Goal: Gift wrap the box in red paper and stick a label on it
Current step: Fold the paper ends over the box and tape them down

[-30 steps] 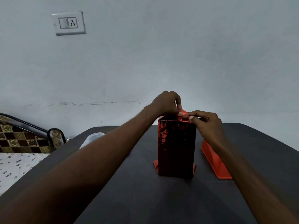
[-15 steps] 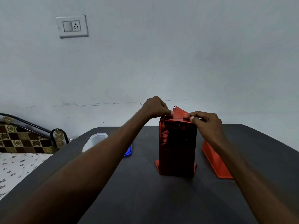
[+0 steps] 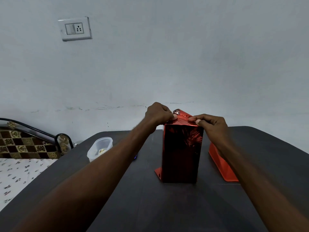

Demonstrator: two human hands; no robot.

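Dark table (image 3: pixel 167 206): wrapped box (image 3: pixel 182 154), clear tub (image 3: pixel 100 148), red tray (image 3: pixel 222 166).

The left hand (image 3: pixel 158 114) has slid left, apparently pressing the flap (image 3: pixel 183 117) at its corner.

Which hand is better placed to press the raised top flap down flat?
Probably the right hand: it pinches the flap at its right edge, the left hand only at the box corner.

The tall red box (image 3: pixel 181 153) stands in the middle of the desk (image 3: pixel 150 206). A clear tub (image 3: pixel 100 149) sits well off to its left, and an orange thing (image 3: pixel 222 164) lies near its right. The desk's near part is bare.
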